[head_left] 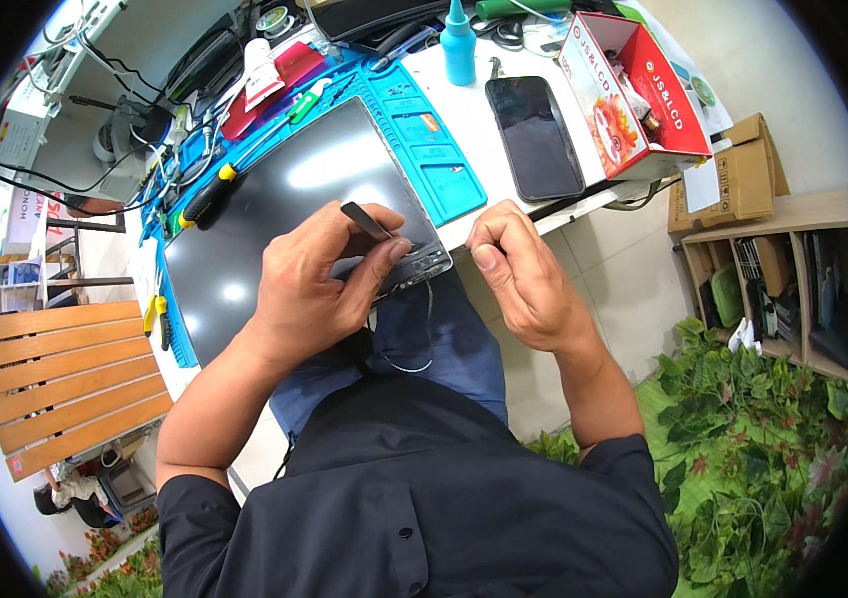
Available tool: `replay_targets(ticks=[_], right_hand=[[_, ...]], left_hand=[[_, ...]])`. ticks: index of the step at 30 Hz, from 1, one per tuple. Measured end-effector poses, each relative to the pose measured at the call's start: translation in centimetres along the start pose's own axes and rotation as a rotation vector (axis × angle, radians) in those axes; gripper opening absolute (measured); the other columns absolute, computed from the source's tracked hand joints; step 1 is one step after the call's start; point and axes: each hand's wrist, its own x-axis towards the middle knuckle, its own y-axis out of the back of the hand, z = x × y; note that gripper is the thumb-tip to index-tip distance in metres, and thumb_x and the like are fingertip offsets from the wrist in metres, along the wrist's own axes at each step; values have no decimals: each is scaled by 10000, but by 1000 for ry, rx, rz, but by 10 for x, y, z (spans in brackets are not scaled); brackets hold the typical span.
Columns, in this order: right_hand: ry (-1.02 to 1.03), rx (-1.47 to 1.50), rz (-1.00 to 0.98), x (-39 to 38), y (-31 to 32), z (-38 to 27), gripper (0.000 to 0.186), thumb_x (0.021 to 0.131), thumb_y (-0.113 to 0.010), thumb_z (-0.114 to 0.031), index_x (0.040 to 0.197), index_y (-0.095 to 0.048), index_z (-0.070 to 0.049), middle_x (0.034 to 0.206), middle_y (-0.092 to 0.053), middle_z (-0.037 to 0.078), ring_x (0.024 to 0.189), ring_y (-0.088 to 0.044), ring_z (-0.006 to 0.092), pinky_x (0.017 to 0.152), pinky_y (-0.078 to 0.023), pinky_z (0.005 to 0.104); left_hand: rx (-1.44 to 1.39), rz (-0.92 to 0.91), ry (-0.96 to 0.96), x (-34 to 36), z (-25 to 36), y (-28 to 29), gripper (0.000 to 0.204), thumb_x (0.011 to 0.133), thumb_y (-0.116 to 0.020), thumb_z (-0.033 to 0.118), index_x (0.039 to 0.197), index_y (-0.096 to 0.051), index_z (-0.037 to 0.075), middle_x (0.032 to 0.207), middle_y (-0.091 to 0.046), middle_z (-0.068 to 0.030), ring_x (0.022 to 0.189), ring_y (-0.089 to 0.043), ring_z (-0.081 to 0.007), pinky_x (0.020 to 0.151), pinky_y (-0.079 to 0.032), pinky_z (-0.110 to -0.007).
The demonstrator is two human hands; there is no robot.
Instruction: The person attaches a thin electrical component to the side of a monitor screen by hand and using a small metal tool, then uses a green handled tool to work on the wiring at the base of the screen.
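Dark shirt [424,498] and blue trousers fill the lower foreground, both forearms rising from them. Left hand [319,284] closes on a pair of metal tweezers [366,220], tip down at a small dismantled phone frame [414,267] on the near edge of the black work mat [275,214]. Right hand [519,269], curled narrow just right of the frame, pinches something too small to identify. A thin wire [424,334] hangs from the frame over the counter [509,189] edge. Blue silicone repair mat [434,149] borders the black mat; beyond it lie a black smartphone [534,137] face up and a teal bottle [458,45]. Open red-and-white carton [633,95] stands at the counter's right end; a brown cardboard box [743,169] rests on the wooden shelf [793,289].
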Motion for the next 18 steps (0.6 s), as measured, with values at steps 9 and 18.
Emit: replay_targets(ticks=[9, 18], right_hand=[[-277, 313, 121, -33, -18, 0, 171, 1183, -509, -124, 1065, -546, -5, 972, -556, 104, 808, -518, 208, 790, -481, 351], [-332, 238, 122, -45, -32, -5, 140, 1150, -568, -109, 1186, -615, 17, 1024, -638, 94, 868, -609, 152, 768, -526, 299]], left_hand=[[-70, -33, 48, -6, -3, -4, 223, 982, -816, -28, 1189, -733, -26, 1028, -805, -83, 953, -820, -149, 874, -656, -289], [-26, -41, 61, -6, -4, -11, 204, 979, -840, 21, 1157, -745, -5, 944, -802, -74, 874, -805, -126, 788, -641, -277]])
